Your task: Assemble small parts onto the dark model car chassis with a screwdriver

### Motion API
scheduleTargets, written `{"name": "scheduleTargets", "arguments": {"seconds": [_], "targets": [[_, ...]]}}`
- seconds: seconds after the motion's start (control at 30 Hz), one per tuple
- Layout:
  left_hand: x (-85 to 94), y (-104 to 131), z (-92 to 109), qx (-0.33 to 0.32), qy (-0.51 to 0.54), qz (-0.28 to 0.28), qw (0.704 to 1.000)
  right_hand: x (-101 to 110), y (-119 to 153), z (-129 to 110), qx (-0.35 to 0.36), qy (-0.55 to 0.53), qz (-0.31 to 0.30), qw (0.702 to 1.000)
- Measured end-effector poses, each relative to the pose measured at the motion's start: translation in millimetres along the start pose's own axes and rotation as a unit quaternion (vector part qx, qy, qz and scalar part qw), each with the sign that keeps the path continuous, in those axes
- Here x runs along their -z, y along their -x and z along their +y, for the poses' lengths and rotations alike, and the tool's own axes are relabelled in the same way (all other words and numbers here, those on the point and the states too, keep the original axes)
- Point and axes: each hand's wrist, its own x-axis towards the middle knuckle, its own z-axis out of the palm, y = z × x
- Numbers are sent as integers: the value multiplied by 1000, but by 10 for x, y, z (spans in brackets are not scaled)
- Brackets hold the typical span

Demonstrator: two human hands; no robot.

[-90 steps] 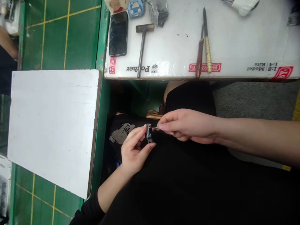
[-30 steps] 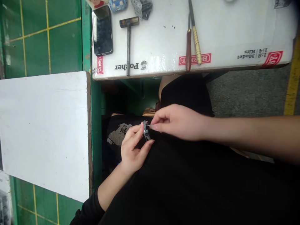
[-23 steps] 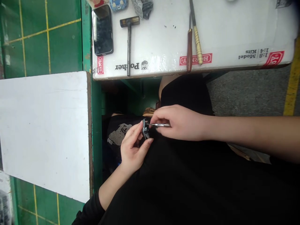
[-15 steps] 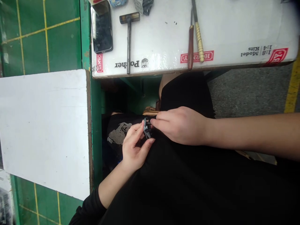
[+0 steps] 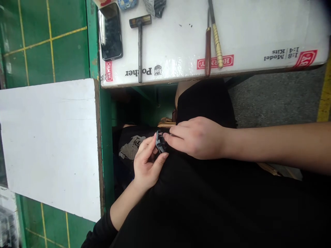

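A small dark, shiny part [image 5: 160, 143] is held above my lap, gripped between the thumb and fingers of my left hand [image 5: 147, 165]. From the right, my right hand [image 5: 196, 137] reaches to the upper edge of that part, its fingers pinched together at it. Whatever those fingertips hold is too small to make out. Black clothing lies beneath both hands.
Beyond my lap, a white printed surface [image 5: 176, 44] carries a black phone [image 5: 110, 31], a small hammer [image 5: 140, 44], a wooden-handled tool [image 5: 208, 51] and a tool with a wrapped handle [image 5: 218, 46]. A white board [image 5: 51, 144] lies on the left over green surfaces.
The whole view has shifted slightly. Both hands stay around the small part, with my right fingertips a little closer over it.
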Motion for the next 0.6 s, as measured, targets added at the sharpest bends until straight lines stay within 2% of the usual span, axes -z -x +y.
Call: {"name": "scheduleTargets", "arguments": {"seconds": [0.03, 0.07, 0.1, 0.17, 0.23, 0.3, 0.33, 0.37, 0.43, 0.5, 0.53, 0.6], "targets": [[2, -4, -2, -11, -1, -2, 1000, 5, -23, 8, -49, -65, -19, 996], [4, -9, -5, -23, -4, -5, 1000, 16, -56, 18, -125, -153, -44, 979], [9, -15, -8, -34, -6, -12, 999, 30, -94, 31, -206, -242, -73, 945], [18, -26, -12, -40, -3, -25, 999, 61, -167, 57, -341, -396, -120, 844], [22, -35, -7, -15, 23, -26, 999, 95, -207, 72, -401, -495, -141, 758], [12, -44, 8, 39, 80, -9, 996, 147, -199, 75, -412, -550, -143, 713], [3, -51, 20, 71, 120, 3, 990, 188, -177, 75, -406, -556, -141, 711], [-7, -61, 36, 101, 168, 14, 981, 242, -144, 77, -391, -540, -139, 732], [-19, -92, 77, 145, 274, 34, 950, 389, -52, 95, -353, -464, -108, 805], [-10, -138, 137, 162, 366, 45, 915, 577, 60, 147, -327, -348, -35, 878], [4, -164, 174, 162, 402, 45, 900, 677, 115, 188, -322, -281, 14, 904], [42, -218, 258, 155, 452, 35, 878, 868, 208, 302, -309, -121, 130, 934]]}}
